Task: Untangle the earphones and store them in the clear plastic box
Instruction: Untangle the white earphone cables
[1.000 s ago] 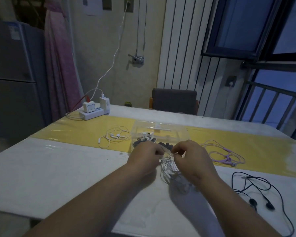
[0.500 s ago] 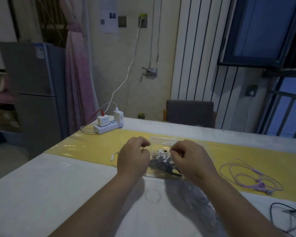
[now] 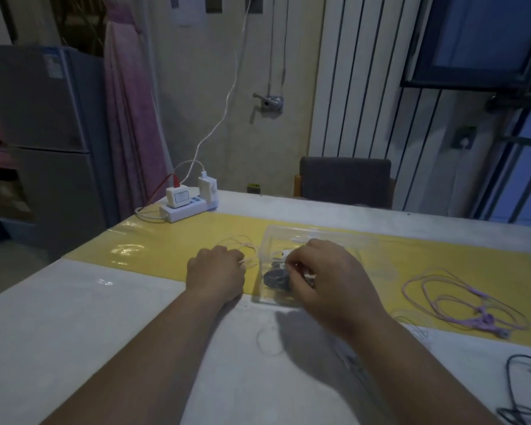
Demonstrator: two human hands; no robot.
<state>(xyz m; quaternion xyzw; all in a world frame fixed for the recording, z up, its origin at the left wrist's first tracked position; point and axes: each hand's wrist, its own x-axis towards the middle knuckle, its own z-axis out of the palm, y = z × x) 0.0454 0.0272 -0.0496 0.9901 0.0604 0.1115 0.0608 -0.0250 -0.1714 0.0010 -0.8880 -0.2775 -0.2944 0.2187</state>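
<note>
The clear plastic box [image 3: 292, 236] stands on the yellow strip, with dark earphones [image 3: 275, 277] and a white earbud [image 3: 284, 254] inside. My right hand [image 3: 331, 283] is over the box with curled fingers, pinching the thin white earphones. Their cord [image 3: 267, 340] trails back in a loop on the white table under my forearm. My left hand [image 3: 215, 273] rests just left of the box, fingers curled. Its fingertips pinch a cord of the cream-white earphones [image 3: 242, 245] lying on the strip.
Purple earphones [image 3: 460, 302] lie right of the box, and black earphones [image 3: 521, 381] lie at the table's right edge. A white power strip [image 3: 187, 207] with chargers sits at the far left corner. Beyond the table are a grey chair [image 3: 345, 179] and a fridge [image 3: 43, 118].
My right hand has carried the white earphones from the near table up over the box. My left hand has moved off to the box's left side. The view has tilted upward.
</note>
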